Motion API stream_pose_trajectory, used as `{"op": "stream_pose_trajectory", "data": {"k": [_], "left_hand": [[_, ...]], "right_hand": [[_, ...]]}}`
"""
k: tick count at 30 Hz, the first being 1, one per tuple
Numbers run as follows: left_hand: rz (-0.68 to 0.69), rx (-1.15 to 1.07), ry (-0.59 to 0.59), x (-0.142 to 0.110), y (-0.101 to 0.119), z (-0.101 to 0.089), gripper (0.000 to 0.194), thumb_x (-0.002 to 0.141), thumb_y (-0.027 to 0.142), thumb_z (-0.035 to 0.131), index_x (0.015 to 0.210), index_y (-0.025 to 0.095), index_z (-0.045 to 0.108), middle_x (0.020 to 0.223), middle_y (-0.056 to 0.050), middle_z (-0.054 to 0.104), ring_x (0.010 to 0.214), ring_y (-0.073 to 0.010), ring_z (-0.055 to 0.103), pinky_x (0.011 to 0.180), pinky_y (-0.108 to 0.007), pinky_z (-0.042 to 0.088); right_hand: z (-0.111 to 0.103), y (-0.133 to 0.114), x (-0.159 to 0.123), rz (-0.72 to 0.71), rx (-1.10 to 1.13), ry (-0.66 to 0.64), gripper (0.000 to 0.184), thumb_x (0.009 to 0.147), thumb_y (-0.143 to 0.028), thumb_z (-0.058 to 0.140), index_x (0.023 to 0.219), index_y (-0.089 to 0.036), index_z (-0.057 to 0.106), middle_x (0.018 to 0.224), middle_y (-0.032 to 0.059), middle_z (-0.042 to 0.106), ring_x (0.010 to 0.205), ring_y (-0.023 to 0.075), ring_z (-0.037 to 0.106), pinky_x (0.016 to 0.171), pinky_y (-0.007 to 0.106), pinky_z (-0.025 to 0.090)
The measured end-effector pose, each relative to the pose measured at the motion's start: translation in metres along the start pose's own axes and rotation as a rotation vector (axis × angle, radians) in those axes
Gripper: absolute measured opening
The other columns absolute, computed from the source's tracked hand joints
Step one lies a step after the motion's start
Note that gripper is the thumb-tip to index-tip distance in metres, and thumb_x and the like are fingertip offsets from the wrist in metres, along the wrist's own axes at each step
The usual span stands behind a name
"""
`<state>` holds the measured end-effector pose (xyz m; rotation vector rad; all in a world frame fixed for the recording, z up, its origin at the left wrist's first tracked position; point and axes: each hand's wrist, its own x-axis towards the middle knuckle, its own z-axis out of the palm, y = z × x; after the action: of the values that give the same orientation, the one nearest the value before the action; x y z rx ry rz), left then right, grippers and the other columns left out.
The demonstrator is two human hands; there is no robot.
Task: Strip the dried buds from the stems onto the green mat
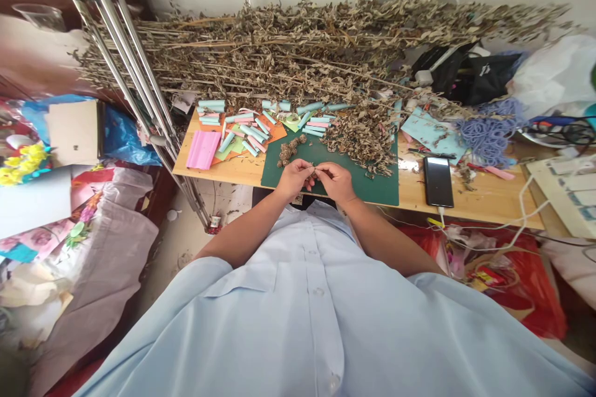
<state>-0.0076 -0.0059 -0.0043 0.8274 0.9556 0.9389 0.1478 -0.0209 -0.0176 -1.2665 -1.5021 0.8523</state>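
From the head camera, the left hand (293, 178) and right hand (336, 182) work together over a green cutting mat (372, 189), fingers pinched narrow on a small dry bit (313, 169), too tiny to identify. Right beside them on the mat lie a crumbly clump (289, 150) and a heap of dried leaves (358, 142), while paper rolls (251, 131) crowd the wooden table (484, 198) beneath long dried stems (279, 49).

My right hand (336, 181) has room along the near edge of the green cutting mat (377, 191), out to the phone (437, 181) (black, screen up). Forward, the crumbled leaf heap (358, 139) obstructs; leftward, paper tubes (251, 130) obstruct my left hand (294, 178).
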Motion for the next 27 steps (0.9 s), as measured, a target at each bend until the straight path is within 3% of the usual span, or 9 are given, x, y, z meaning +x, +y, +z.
{"op": "stream_pose_trajectory", "data": {"k": [4,11,21,27], "left_hand": [[-0.012,0.003,-0.02,-0.0002,0.0028,0.0,0.028,0.079,0.034,0.073,0.09,0.015,0.055,0.066,0.001,0.062,0.051,-0.0093,0.059,0.045,-0.019,0.043],[0.001,0.101,0.006,-0.0011,0.0018,-0.0007,0.024,0.077,0.024,0.072,0.092,0.016,0.055,0.062,0.003,0.062,0.048,-0.0079,0.057,0.045,-0.018,0.039],[-0.017,0.216,0.053,-0.0035,0.0005,0.0024,0.015,0.078,0.02,0.066,0.088,0.017,0.054,0.052,0.005,0.058,0.039,-0.0059,0.048,0.041,-0.016,0.033],[-0.013,0.175,0.049,-0.001,-0.0021,0.0008,0.014,0.076,0.018,0.064,0.086,0.018,0.055,0.055,0.004,0.06,0.04,-0.0071,0.05,0.038,-0.017,0.033]], "right_hand": [[0.0018,0.0032,0.001,0.099,0.118,0.017,0.018,0.083,-0.034,0.068,0.097,-0.022,0.069,0.083,0.0021,0.072,0.068,0.0162,0.066,0.068,0.032,0.056],[0.0036,0.0062,0.0026,0.122,0.198,0.026,0.027,0.079,-0.035,0.072,0.103,-0.022,0.065,0.084,0.0026,0.072,0.073,0.0172,0.068,0.072,0.034,0.057],[0.0017,0.0027,0.0025,0.148,0.23,-0.034,0.028,0.079,-0.035,0.071,0.103,-0.022,0.064,0.082,0.002,0.07,0.071,0.0167,0.066,0.073,0.035,0.058],[0.0069,0.002,0.0043,0.255,0.247,-0.016,0.029,0.075,-0.04,0.073,0.095,-0.021,0.063,0.079,0.0008,0.069,0.061,0.0136,0.062,0.062,0.03,0.056]]}}
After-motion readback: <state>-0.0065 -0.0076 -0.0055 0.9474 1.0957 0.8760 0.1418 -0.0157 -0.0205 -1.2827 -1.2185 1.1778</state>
